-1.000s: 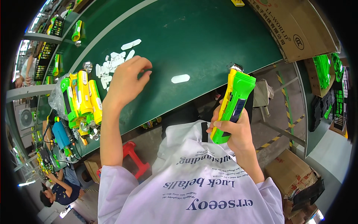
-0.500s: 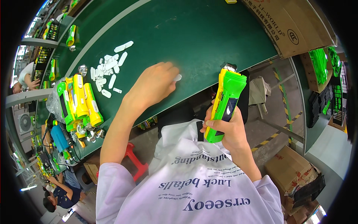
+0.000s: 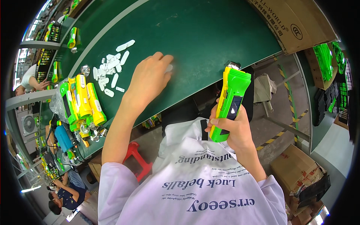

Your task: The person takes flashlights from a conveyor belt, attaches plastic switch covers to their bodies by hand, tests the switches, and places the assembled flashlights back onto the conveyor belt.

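Note:
My right hand (image 3: 237, 125) is wrapped round the lower body of a green and yellow flashlight (image 3: 233, 88). The flashlight stands nearly upright in the picture, its silver lamp end at the top and a dark panel along its side. Over the green table my left hand (image 3: 150, 75) has its fingers curled, with a small white oblong plastic piece (image 3: 169, 68) showing at the fingertips. The fingers partly hide this piece. To the left of that hand lies a loose heap of similar white plastic pieces (image 3: 112, 64).
Several yellow and green flashlights (image 3: 83, 98) are piled at the table's left side, beside a blue device (image 3: 63, 138) with cables. A cardboard box (image 3: 296, 28) stands at the far right. A red stool (image 3: 138, 161) is below the table edge. Other people work at the left.
My left hand has moved left and slightly away from me, with the white piece at its fingertips. My right hand keeps its grip on the flashlight, nearly in the same place.

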Motion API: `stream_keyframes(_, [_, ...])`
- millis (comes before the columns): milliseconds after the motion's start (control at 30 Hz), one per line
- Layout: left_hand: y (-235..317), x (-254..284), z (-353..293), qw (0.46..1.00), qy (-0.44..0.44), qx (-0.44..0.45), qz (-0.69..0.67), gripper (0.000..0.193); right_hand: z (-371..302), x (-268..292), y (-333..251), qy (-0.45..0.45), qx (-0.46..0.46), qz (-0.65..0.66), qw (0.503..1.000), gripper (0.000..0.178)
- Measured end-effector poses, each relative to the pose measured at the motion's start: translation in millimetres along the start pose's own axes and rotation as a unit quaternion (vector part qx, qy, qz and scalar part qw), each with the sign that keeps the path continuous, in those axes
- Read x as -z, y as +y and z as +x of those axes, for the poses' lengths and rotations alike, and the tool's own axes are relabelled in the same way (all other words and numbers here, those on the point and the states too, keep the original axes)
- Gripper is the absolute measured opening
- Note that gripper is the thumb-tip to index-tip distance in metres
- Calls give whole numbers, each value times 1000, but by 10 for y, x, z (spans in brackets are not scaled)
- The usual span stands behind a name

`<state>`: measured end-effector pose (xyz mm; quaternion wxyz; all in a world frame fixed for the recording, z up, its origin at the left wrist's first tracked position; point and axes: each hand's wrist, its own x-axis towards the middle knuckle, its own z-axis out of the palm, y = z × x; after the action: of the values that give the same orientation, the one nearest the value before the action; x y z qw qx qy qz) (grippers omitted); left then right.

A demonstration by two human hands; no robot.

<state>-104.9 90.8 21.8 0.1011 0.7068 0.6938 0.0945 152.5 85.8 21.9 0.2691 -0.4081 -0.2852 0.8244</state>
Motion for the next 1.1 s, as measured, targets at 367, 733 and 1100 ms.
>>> stream_keyframes(367, [-61,40,174,993,-101,-39,-53,24,-41,23,6,-8,1,-8,1000,56])
stream_keyframes(733, [174,-117,-73,756,-15,51,-653,33,-20,46,27,-13,-11,-15,1000,54])
stream_keyframes(1100, [912,-154,-399,744,14,57,-666,31,-8,34,61,-2,-8,-50,999,54])
